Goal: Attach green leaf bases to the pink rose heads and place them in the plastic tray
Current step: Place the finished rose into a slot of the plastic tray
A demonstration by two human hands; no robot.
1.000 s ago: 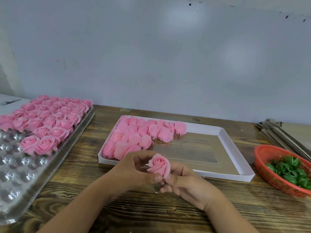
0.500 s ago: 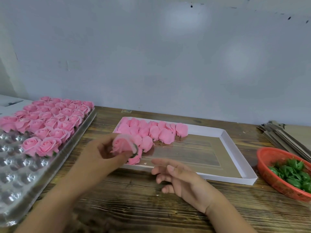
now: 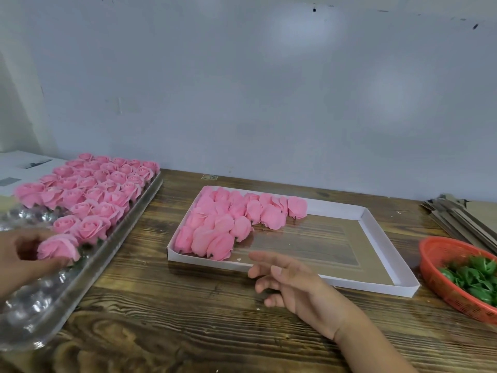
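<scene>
While pinched in the left hand (image 3: 21,254) between thumb and fingertips, a pink rose head (image 3: 59,247) sits low over a pocket of the plastic tray (image 3: 129,224), just below the rows of finished roses (image 3: 88,189) already seated there — a sliver of green showing at its base, so probably fitted with its leaf base. Fingers curled round the bloom from the near side; whether resting in the pocket or just above it, hard to tell. Right hand (image 3: 295,284) loose and holding nothing, fingers relaxed, hovering over the wooden table (image 3: 188,319) well off to the right of the grip, just in front of the white box (image 3: 387,251) of unfinished rose heads (image 3: 231,222). Further right again, a red basket (image 3: 435,267) of green leaf bases (image 3: 476,275). Likely very light and soft — petals thin, easily dented or creased by a hard squeeze. Best taken low on the sides near the base, with gentle pressure, never across the open top. Tray probably thin and springy, so worth pressing in lightly rather than forcing.
</scene>
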